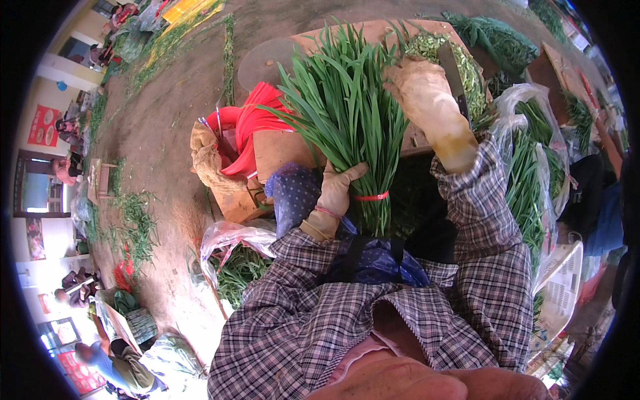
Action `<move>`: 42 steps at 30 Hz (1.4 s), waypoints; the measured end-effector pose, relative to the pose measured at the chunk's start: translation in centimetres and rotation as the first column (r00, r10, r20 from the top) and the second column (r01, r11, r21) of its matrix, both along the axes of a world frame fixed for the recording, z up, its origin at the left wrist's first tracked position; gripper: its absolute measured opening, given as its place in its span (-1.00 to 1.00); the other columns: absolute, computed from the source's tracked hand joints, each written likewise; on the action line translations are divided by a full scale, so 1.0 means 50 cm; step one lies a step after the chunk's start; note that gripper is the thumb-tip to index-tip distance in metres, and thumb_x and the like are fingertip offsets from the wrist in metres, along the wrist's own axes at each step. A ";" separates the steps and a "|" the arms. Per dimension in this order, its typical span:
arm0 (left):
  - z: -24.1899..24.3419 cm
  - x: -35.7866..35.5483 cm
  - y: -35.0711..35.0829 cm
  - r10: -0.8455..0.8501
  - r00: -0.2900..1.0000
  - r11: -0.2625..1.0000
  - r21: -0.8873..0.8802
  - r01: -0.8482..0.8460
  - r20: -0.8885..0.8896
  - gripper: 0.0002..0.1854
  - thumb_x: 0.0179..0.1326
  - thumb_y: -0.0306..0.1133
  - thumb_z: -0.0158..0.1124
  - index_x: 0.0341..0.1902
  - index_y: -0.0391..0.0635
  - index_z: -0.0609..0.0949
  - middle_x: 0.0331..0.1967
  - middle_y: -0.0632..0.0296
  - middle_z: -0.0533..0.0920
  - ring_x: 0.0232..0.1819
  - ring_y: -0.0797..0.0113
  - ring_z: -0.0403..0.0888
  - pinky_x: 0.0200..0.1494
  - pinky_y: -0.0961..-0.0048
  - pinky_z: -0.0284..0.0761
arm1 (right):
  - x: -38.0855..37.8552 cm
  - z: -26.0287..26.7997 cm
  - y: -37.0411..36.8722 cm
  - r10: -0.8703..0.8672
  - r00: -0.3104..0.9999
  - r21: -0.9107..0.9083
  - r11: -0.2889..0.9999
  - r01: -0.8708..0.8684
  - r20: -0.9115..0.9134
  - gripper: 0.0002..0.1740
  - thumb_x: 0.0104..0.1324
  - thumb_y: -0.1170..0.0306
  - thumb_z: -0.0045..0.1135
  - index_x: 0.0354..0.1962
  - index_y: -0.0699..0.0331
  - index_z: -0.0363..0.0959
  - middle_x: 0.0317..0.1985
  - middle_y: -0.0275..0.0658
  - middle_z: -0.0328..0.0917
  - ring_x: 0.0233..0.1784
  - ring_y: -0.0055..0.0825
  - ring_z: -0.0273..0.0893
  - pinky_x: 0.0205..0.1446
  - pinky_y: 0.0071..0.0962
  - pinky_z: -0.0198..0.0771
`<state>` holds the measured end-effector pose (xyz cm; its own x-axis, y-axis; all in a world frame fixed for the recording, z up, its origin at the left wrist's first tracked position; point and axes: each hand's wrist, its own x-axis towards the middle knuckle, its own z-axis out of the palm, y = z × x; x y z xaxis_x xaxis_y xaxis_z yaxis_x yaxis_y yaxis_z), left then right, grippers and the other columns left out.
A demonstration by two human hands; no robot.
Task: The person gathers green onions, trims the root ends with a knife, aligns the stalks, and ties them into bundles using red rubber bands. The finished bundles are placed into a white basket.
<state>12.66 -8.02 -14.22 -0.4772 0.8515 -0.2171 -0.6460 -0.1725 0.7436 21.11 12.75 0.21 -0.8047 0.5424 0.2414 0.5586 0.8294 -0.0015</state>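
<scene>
A bundle of long green leafy stalks, like garlic chives [357, 115], stands fanned out before me, bound low down by a red tie [371, 196]. My left hand [334, 195], in a pale glove with a pink band at the wrist, grips the bundle's left side above the tie. My right hand [420, 85], in a stained pale glove, is at the leaves' right edge; its fingers are partly hidden, and whether they hold any leaves is unclear. Just right of it a broad knife blade [454, 80] lies by a heap of chopped pale stem ends [472, 75] on the board [425, 27].
Red plastic ties [250, 125] lie at the left beside a tan cloth [207, 160]. Plastic bags of greens stand at the lower left [240, 270] and right [530, 185]. A white plastic crate [560, 290] is at my right. Other people work farther off at both sides.
</scene>
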 end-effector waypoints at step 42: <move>-0.006 0.011 0.008 0.008 1.000 0.999 -0.054 -0.008 -0.003 -0.30 0.02 -0.72 0.41 0.28 -0.15 0.42 0.09 0.18 0.64 0.08 0.25 0.62 0.16 0.30 0.56 | -0.157 -0.045 -0.012 0.504 0.837 0.169 0.863 -0.477 -0.211 -0.82 0.13 0.43 0.15 -0.29 0.23 0.61 0.01 -0.09 0.60 0.23 -0.02 0.47 0.35 -0.19 0.38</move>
